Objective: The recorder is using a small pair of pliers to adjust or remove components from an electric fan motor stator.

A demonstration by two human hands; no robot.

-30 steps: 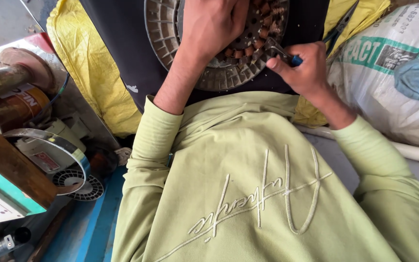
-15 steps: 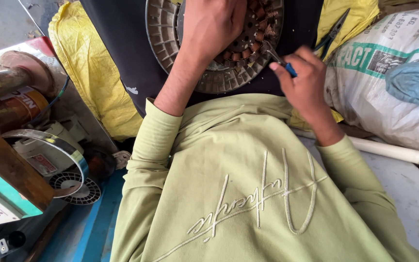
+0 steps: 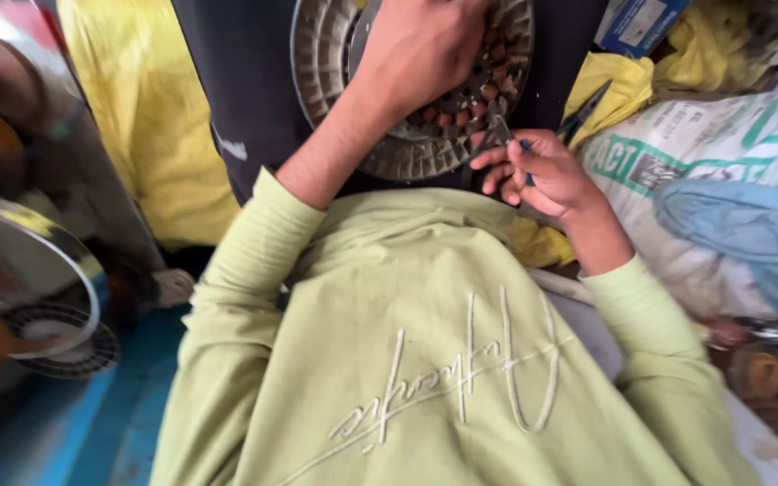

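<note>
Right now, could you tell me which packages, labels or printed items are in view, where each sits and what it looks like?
White woven sack: right side, beside the right hand; bulging, with green print.
Blue box: top right corner, lying on yellow cloth; flat, rectangular, with a white label patch.
Light green sweatshirt: centre foreground; pale embroidered script across it.

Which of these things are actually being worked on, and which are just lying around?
In use:
left hand resting on the round motor stator
right hand gripping blue-handled pliers at its copper windings

Lying about:
printed white sack
yellow cloth
blue cloth
round fan grille
</note>
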